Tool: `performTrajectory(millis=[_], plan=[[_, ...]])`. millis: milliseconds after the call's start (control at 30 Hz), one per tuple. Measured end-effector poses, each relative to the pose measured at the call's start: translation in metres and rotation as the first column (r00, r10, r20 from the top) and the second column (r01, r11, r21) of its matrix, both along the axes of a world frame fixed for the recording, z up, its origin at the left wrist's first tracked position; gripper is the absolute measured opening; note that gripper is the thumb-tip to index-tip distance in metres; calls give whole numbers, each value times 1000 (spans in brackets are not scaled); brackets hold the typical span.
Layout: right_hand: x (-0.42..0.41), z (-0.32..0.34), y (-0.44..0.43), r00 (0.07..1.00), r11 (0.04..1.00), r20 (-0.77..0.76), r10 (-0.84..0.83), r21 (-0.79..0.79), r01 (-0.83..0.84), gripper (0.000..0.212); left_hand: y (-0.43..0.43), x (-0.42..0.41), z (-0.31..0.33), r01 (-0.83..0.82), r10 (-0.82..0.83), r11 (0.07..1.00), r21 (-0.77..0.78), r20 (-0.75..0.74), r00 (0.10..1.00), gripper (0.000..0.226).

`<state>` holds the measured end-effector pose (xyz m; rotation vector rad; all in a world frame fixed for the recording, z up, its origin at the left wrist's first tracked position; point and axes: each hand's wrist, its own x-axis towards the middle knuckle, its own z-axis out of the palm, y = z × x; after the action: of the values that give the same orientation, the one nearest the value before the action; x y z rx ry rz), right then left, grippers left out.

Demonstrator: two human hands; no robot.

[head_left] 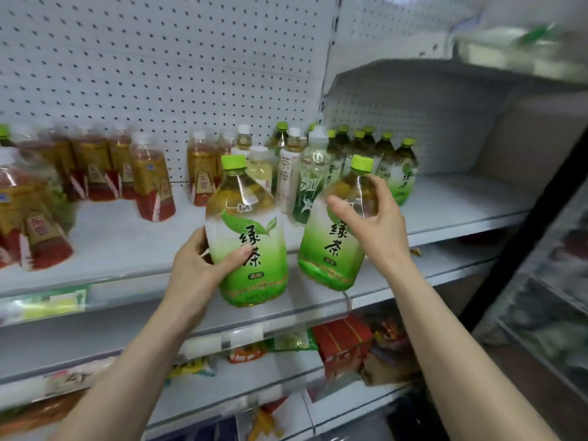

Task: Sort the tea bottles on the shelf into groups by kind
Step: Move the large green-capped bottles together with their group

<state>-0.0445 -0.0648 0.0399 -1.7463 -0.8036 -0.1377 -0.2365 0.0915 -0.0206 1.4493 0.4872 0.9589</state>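
At the front of the shelf [127, 246], a first green bottle [251, 224] was gripped by the curled fingers [235, 253] of the left hand [194, 268] and a second green bottle [331, 249] by those of the right hand [378, 227], likely to be grouped with the green-capped bottles [404, 167] behind.

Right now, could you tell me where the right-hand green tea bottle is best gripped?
Grip the right green tea bottle round its narrower shoulder just under the lime cap, coming from the right, as the right hand does; the body is wide, and the left green tea bottle crowds its other side.
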Motion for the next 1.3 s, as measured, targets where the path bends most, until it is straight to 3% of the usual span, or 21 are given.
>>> performTrajectory(millis=[133,300,433,533,800,967,1033,1133,1233,1300], plan=[[53,2,-41,999,1000,34,-22,-21,23,76,-40,55,-2,17,-17,1000,2,8,1000,48],[117,8,-53,998,999,54,-20,-31,22,73,-67,99,-6,-8,8,1000,6,-1,1000,57],[161,13,-31,997,1000,81,-15,-6,16,74,-62,120,0,-5,6,1000,26,-9,1000,57],[192,10,-1,995,999,100,-19,-40,23,86,-47,136,8,-22,22,998,58,-7,1000,59],[243,-12,56,994,992,105,28,-125,-15,94,-20,161,15,-52,53,995,84,-16,998,82],[276,-13,66,995,972,35,97,-218,-87,98,-22,176,15,-68,70,992,105,-16,997,81],[292,-5,65,987,938,135,83,-346,-31,94,-24,183,14,-90,92,990,105,-11,996,83],[299,5,72,960,906,276,55,-419,68,81,-31,194,13,-118,119,990,81,-1,993,83],[289,2,82,908,866,417,-30,-443,232,97,-39,205,11,-152,152,986,64,7,988,79],[290,-3,83,886,865,462,-30,-431,255,102,-45,212,10,-172,172,983,65,-4,985,73]])
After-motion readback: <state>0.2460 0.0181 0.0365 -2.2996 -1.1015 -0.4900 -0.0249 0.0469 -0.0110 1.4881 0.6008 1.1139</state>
